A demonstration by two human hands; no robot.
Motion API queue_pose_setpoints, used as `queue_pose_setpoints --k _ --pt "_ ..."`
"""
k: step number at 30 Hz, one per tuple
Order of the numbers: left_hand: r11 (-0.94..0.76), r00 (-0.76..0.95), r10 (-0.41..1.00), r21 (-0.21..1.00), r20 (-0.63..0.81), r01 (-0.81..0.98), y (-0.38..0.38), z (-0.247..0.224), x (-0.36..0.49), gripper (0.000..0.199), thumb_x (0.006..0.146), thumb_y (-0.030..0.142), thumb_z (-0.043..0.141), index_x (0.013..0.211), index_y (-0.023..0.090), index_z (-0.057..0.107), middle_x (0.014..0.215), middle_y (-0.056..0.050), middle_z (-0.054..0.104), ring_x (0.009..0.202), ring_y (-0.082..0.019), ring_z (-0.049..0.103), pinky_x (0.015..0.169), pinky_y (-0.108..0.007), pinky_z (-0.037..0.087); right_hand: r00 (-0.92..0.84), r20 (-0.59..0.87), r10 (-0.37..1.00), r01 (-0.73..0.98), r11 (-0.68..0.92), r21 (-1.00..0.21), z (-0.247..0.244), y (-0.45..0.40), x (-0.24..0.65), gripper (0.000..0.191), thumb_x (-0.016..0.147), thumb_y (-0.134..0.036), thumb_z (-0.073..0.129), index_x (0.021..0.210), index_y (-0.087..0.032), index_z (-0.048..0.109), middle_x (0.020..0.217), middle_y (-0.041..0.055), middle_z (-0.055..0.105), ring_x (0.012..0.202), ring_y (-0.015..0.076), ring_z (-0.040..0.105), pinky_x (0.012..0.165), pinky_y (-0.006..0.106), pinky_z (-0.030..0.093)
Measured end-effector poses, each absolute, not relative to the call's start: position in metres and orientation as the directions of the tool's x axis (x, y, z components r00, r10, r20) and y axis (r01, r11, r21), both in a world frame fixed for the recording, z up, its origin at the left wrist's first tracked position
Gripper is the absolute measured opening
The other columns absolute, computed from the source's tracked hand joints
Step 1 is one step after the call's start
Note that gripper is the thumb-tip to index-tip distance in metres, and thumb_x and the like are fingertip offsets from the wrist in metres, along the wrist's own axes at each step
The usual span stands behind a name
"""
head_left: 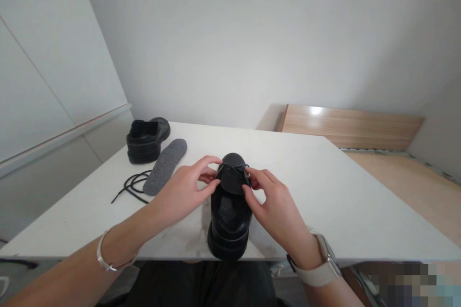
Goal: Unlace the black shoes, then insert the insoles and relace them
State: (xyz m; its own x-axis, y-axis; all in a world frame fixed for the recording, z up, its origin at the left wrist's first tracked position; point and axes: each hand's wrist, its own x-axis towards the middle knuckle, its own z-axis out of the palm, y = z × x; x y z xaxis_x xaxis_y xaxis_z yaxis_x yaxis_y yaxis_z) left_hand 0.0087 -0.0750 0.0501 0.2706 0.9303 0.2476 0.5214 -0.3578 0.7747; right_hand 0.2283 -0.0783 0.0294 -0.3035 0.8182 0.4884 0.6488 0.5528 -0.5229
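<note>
A black shoe (pixel 230 220) stands on the white table, its heel toward me at the front edge and its toe pointing away. Thin black laces (pixel 234 168) cross over its upper. My left hand (pixel 192 182) is at the left side of the lace area, thumb and index finger bent against the shoe's edge. On the opposite side, my right hand (pixel 272 196) has its fingers at the lace and its thumb against the shoe's right edge. Whether the left fingertips pinch lace or shoe leather is too small to tell.
At the table's (pixel 295 168) back left stands a second black shoe (pixel 144 146). A grey insole (pixel 167 165) lies beside it, with a loose black lace (pixel 131 184) next to the insole. A wooden headboard (pixel 349 127) rises beyond the table's right side.
</note>
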Motion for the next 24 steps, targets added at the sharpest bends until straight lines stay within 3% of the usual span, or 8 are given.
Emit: queue_pose_setpoints --k 5,11,17,21,24 --pt "-0.377 0.304 0.920 0.773 0.248 0.510 -0.075 0.050 0.004 0.033 0.093 0.023 0.052 0.125 0.023 0.060 0.107 -0.004 0.076 0.096 -0.020 0.072 0.086 -0.031 0.054 -0.331 0.454 0.827 0.705 0.536 -0.464 0.035 -0.080 0.222 0.038 0.092 -0.006 0.045 0.126 -0.014 0.059 0.101 0.0097 0.062 0.087 0.0225 0.062 0.081 0.037 0.051" --pt "-0.461 0.351 0.883 0.441 0.311 0.770 -0.065 0.054 0.018 0.029 0.086 0.011 0.054 0.109 0.014 0.072 0.099 -0.010 0.072 0.090 -0.024 0.068 0.084 -0.036 0.052 -0.325 0.401 0.856 0.813 0.470 -0.345 0.041 -0.079 0.212 0.031 0.089 -0.002 0.045 0.107 -0.013 0.067 0.097 0.0096 0.062 0.086 0.0228 0.062 0.076 0.034 0.049" --pt "-0.443 0.416 0.888 0.127 0.196 0.887 -0.056 0.069 0.037 0.017 0.089 0.012 0.053 0.092 0.011 0.069 0.093 -0.013 0.071 0.092 -0.028 0.067 0.085 -0.041 0.052 -0.320 0.349 0.881 0.885 0.409 -0.221 0.046 -0.076 0.208 0.019 0.093 -0.008 0.049 0.099 -0.016 0.066 0.093 0.0070 0.062 0.078 0.0206 0.060 0.068 0.032 0.043" --pt "-0.451 0.443 0.881 0.010 0.165 0.893 -0.056 0.071 0.042 0.020 0.090 0.008 0.048 0.087 0.012 0.067 0.091 -0.013 0.070 0.091 -0.029 0.066 0.082 -0.041 0.052 -0.322 0.350 0.880 0.898 0.401 -0.182 0.047 -0.077 0.206 0.018 0.094 -0.008 0.050 0.098 -0.017 0.065 0.091 0.0060 0.061 0.076 0.0197 0.059 0.064 0.031 0.041" --pt "-0.465 0.451 0.850 -0.016 0.271 0.885 -0.059 0.071 0.041 0.017 0.091 0.008 0.048 0.085 0.014 0.064 0.092 -0.012 0.066 0.091 -0.028 0.063 0.081 -0.041 0.051 -0.325 0.406 0.854 0.887 0.424 -0.182 0.048 -0.078 0.205 0.015 0.093 -0.010 0.053 0.094 -0.018 0.065 0.097 0.0078 0.061 0.084 0.0217 0.059 0.064 0.031 0.041"
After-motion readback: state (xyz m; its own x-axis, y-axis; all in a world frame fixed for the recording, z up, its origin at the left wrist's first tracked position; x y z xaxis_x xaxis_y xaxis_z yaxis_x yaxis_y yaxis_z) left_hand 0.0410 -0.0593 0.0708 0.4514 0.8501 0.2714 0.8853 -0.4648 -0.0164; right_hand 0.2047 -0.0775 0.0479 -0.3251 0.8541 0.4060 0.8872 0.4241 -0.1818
